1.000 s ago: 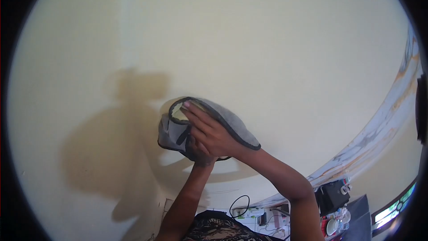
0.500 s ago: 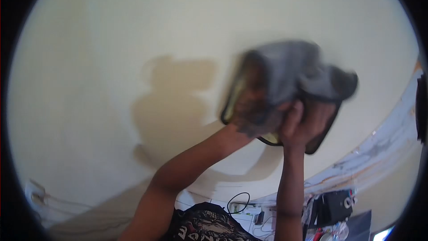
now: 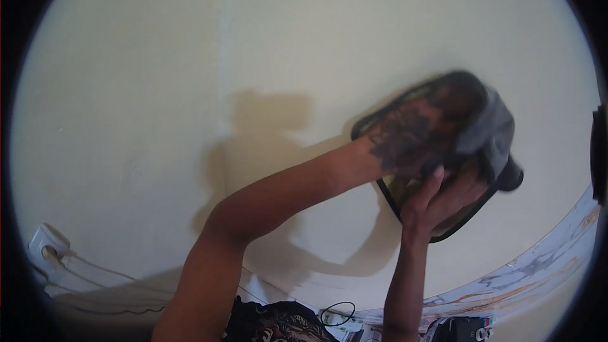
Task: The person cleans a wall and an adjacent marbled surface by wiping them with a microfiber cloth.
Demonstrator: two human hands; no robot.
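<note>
We see a pale wall [image 3: 158,76] filling most of the frame, with our shadow [image 3: 266,133] on it at centre, a wall socket [image 3: 44,247] with cables in the lower left, and a marbled band [image 3: 538,272] curving along the lower right. At the right of the frame a grey cloth [image 3: 491,133] with dark edging lies against the wall; our left hand [image 3: 430,126] sits blurred inside its folds, so we cannot tell how its fingers lie. Just below, our right hand [image 3: 440,199] pinches the cloth's lower edge with curled fingers.

Grey cloth [image 3: 491,130], cream wall [image 3: 158,88].
</note>
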